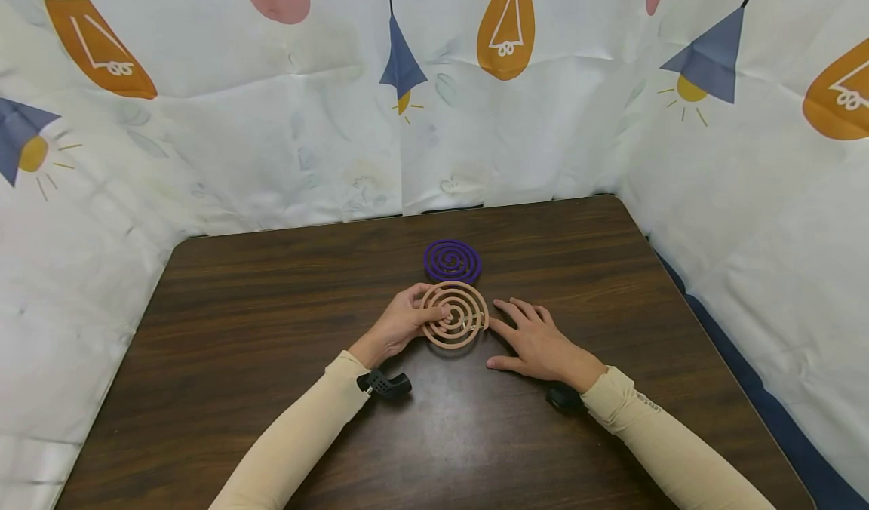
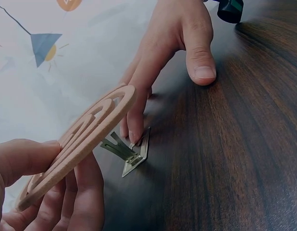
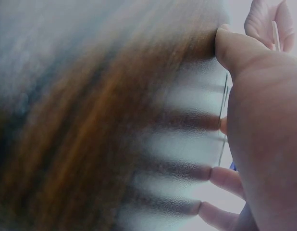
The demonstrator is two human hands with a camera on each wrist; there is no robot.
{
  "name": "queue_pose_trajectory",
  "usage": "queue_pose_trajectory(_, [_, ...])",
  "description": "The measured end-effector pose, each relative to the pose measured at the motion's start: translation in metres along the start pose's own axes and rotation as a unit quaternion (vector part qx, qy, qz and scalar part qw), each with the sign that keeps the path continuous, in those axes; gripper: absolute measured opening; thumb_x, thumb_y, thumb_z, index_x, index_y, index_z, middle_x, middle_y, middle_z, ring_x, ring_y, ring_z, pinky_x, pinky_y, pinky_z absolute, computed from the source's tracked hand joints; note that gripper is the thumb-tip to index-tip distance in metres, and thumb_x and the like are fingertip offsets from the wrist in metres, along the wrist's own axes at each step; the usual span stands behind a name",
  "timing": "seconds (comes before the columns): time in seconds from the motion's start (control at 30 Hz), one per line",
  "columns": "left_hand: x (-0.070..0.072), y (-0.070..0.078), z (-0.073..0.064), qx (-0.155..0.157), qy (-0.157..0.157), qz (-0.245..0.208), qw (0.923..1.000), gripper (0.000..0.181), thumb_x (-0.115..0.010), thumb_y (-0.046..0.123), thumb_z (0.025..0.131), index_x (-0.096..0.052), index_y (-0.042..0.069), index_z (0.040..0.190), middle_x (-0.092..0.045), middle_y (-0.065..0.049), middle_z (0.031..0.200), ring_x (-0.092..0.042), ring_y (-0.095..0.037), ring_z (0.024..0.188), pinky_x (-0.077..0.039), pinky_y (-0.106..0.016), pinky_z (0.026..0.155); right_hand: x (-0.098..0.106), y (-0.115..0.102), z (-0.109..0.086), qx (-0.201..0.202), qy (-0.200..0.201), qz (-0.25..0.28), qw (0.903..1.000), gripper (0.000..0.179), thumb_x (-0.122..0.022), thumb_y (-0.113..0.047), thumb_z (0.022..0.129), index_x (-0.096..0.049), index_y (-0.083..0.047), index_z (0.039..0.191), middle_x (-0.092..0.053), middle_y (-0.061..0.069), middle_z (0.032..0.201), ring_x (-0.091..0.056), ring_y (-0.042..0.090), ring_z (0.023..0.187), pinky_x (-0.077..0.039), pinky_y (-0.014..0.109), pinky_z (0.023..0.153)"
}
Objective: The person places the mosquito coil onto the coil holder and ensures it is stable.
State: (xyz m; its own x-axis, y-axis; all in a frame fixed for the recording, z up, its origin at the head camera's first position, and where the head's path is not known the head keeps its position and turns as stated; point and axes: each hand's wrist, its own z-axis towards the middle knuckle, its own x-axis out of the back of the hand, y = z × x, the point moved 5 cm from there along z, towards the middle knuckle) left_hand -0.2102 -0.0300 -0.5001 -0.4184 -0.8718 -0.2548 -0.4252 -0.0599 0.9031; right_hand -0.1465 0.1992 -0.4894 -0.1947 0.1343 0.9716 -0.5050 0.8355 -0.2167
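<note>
1. Head view: the left hand (image 1: 399,320) pinches a tan spiral (image 1: 458,299) above the counter (image 1: 285,329); the right hand (image 1: 543,346) spreads just right of it. A purple spiral (image 1: 452,261) lies beyond, toward the far edge.
2. Left wrist view: the tan spiral tilts; a right fingertip touches a metal stand (image 2: 133,158).
3. Right wrist view: right fingertips meet the counter, apart.

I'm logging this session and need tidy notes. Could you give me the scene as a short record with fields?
Left hand: left hand pinches the tan spiral between thumb and fingers
Tan spiral: tilted, raised off the table
Right hand: right hand has its fingers spread, one fingertip at the metal stand
Metal stand: on the table, prongs up; whether it touches the tan spiral is unclear
Purple spiral: purple spiral sits beyond the tan one
Backdrop: white curtain printed with lamps and bulbs
</note>
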Motion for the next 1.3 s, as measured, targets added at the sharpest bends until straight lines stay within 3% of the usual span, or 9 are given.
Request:
queue_pose_trajectory(0.3, [-0.003,-0.001,0.001,0.003,0.0,-0.001,1.0,0.054,-0.07,0.005,0.098,-0.044,0.002,0.145,-0.073,-0.011,0.108,-0.076,-0.013,0.084,-0.065,-0.028,0.073,0.0,0.001,0.0,0.001,0.0,-0.002,1.0,0.076,-0.057,-0.069,0.096,-0.043,-0.029,0.158,-0.032,0.014,0.168,-0.033,0.045,0.153,-0.035,0.072,0.113])
queue_pose_trajectory(0.77, [-0.006,-0.003,0.007,0.003,0.0,0.006,1.0,0.05,-0.07,0.006,0.098,-0.046,0.003,0.142,-0.072,-0.003,0.102,-0.075,-0.014,0.085,-0.065,-0.029,0.073,0.001,0.001,0.0,0.002,0.001,-0.004,1.0,0.077,-0.058,-0.068,0.095,-0.043,-0.028,0.159,-0.032,0.013,0.168,-0.033,0.045,0.153,-0.035,0.072,0.113])
queue_pose_trajectory(1.03, [-0.009,-0.005,0.013,0.003,-0.005,-0.002,1.0,0.048,-0.069,0.004,0.097,-0.047,0.001,0.14,-0.072,-0.009,0.106,-0.075,-0.013,0.081,-0.065,-0.028,0.071,0.001,0.002,0.0,-0.002,-0.002,-0.003,1.0,0.078,-0.058,-0.069,0.095,-0.041,-0.028,0.159,-0.032,0.013,0.168,-0.032,0.045,0.154,-0.034,0.072,0.114])
queue_pose_trajectory(1.3, [-0.01,-0.004,0.014,0.008,0.001,0.001,1.0,0.049,-0.069,0.006,0.098,-0.047,0.002,0.141,-0.072,-0.006,0.102,-0.074,-0.011,0.079,-0.064,-0.027,0.069,0.0,0.002,0.0,0.0,0.001,-0.002,1.0,0.077,-0.058,-0.069,0.095,-0.042,-0.029,0.159,-0.033,0.013,0.168,-0.032,0.044,0.153,-0.035,0.072,0.113])
